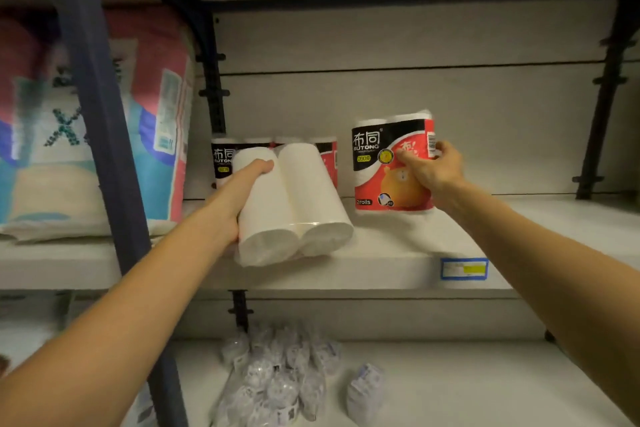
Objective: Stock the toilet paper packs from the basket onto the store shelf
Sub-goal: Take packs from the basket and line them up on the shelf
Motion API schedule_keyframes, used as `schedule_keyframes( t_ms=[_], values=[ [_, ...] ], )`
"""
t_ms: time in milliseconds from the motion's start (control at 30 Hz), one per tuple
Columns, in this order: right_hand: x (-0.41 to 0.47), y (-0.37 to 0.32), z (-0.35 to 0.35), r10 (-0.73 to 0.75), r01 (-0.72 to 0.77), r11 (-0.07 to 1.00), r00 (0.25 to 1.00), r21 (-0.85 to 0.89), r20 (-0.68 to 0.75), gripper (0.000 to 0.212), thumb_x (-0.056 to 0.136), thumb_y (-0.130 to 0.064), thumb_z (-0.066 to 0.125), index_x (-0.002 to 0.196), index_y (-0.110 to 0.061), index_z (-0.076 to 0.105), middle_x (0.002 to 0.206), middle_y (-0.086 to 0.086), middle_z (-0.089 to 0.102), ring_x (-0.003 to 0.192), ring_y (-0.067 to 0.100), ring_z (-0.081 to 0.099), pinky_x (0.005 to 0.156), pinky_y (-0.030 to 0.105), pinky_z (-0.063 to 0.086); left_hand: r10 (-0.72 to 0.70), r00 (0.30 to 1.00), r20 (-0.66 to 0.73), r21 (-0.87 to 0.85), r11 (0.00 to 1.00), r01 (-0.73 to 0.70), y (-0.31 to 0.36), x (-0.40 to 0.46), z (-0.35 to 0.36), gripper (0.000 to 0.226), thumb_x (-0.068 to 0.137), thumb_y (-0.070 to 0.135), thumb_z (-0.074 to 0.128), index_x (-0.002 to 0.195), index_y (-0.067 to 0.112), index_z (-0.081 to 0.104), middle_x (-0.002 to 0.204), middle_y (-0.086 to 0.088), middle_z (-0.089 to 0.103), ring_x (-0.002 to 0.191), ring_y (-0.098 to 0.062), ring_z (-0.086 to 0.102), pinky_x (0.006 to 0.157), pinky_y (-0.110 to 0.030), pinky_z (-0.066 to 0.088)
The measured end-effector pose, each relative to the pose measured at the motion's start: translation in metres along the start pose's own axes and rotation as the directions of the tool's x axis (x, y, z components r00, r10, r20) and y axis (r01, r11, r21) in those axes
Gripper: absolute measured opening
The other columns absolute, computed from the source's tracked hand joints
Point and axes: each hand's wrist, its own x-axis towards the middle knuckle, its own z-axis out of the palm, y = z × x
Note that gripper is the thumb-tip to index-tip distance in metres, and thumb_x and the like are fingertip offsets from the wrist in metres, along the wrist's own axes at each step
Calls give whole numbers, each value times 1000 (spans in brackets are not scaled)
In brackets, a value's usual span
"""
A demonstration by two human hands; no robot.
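- The left hand (pixel 239 198) is reaching forward with the arm nearly straight, its fingers wrapping round the left side of a white pack (pixel 291 208) and gripping it.
- The white pack is showing two plain rolls side by side in clear wrap, lying tilted with the round ends facing the camera; it is sitting over the front of the shelf (pixel 398 253), though whether it is resting on the board or being carried just above it is not clear.
- The right hand (pixel 433 170) is stretching out at the same height, fingers curling over the upper right front of a red pack (pixel 388 166) and thumb going round its right edge, holding it.
- The red pack is standing upright on the shelf, right of the white one and apart from it, showing a black band on top, a red panel below and "2rolls" at the bottom.
- Behind the white pack, more packs (pixel 221 159) of the same print are standing in a row against the back wall.
- A blue-edged price tag (pixel 464 269) is sitting on the shelf's front lip.
- Small wrapped items (pixel 277 374) are lying on the shelf below.
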Motion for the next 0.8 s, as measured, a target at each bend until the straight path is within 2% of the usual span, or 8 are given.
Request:
schedule_keyframes(
  t_ms=[167, 367, 433, 500, 600, 667, 733, 800],
  values=[
    [35, 15, 39, 4, -7, 993, 1000, -117, -27, 66, 68, -28, 87, 121, -21, 49, 121, 8, 57, 100, 28, 62, 90, 49, 54, -48, 999, 7, 10, 999, 48, 4, 27, -12, 55, 73, 45, 75, 118, 18, 58, 100, -12, 70, 86, -30, 68, 73, -41, 56],
    [59, 34, 56, 34, -39, 982, 999, -186, -32, 45, 78, -24, 79, 117, -22, 56, 107, 2, 66, 97, 26, 65, 91, 46, 54, -46, 999, -2, 9, 999, 46, 13, 50, -25, 44, 75, 47, 73, 108, 21, 58, 94, -12, 70, 82, -31, 67, 67, -39, 55],
    [74, 49, 56, 26, -40, 966, 998, -255, -60, 35, 78, -29, 79, 104, -31, 56, 104, 0, 70, 98, 27, 66, 92, 46, 53, -8, 1000, -22, 22, 1000, 9, 16, 57, -25, 43, 79, 44, 70, 112, 19, 60, 86, -10, 69, 75, -27, 66, 56, -30, 54],
    [87, 57, 56, 21, -40, 959, 997, -279, -72, 35, 78, -29, 78, 104, -33, 56, 106, 2, 70, 101, 29, 66, 92, 47, 53, 37, 997, -62, 38, 999, -35, 19, 65, -24, 43, 85, 39, 66, 117, 12, 60, 75, -8, 64, 63, -22, 61, 37, -19, 45],
    [75, 46, 57, 22, -38, 957, 998, -288, -60, 50, 84, -17, 75, 127, -17, 50, 116, 8, 64, 107, 31, 62, 95, 48, 51, 27, 997, -76, 15, 1000, -26, 22, 68, -16, 37, 85, 39, 65, 110, 13, 61, 74, -7, 65, 58, -20, 60, 33, -17, 42],
    [70, 41, 58, 54, -70, 952, 997, -297, -62, 57, 82, -10, 75, 129, -10, 43, 116, 11, 60, 108, 31, 59, 95, 47, 50, 71, 991, -114, 8, 998, -70, 24, 68, -10, 36, 90, 32, 61, 116, 7, 56, 86, -10, 63, 60, -17, 53, 32, -15, 39],
    [67, 40, 59, 87, -93, 946, 996, -311, -35, 60, 78, -7, 78, 123, -10, 40, 112, 10, 56, 107, 30, 57, 95, 47, 50, 70, 993, -95, -34, 997, -74, 21, 60, -7, 34, 89, 33, 63, 113, 10, 56, 92, -9, 64, 67, -18, 55, 47, -18, 47],
    [66, 40, 57, 90, -88, 945, 996, -315, -7, 59, 76, -8, 79, 117, -15, 37, 114, 11, 57, 107, 30, 58, 93, 49, 51, 25, 1000, -12, -104, 994, -26, 14, 47, -5, 31, 81, 38, 72, 102, 18, 60, 91, -8, 68, 79, -24, 64, 67, -31, 53]
  ],
)
